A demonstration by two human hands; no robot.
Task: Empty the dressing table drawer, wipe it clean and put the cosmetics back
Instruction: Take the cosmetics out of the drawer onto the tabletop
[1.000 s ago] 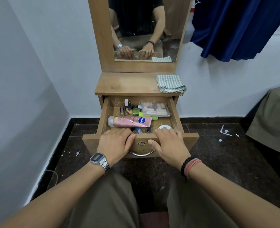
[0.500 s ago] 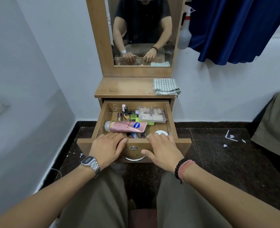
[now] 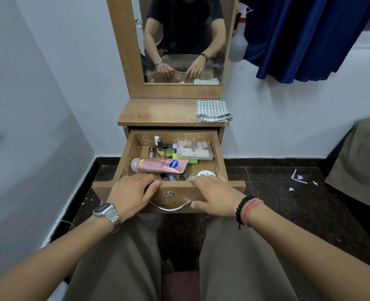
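- The left hand (image 3: 134, 192) lies over the front edge of the drawer (image 3: 127, 153), hiding that stretch of rim and whatever sits just behind it.
- The right hand (image 3: 215, 195) covers part of the white round lid (image 3: 205, 173) in the drawer's near right corner; its lettering is too small to read.
- Small bottles (image 3: 171, 176) below the pink tube (image 3: 158, 165) are half hidden by the drawer front.
- Items in the clear case (image 3: 195, 148) are too blurred to name.
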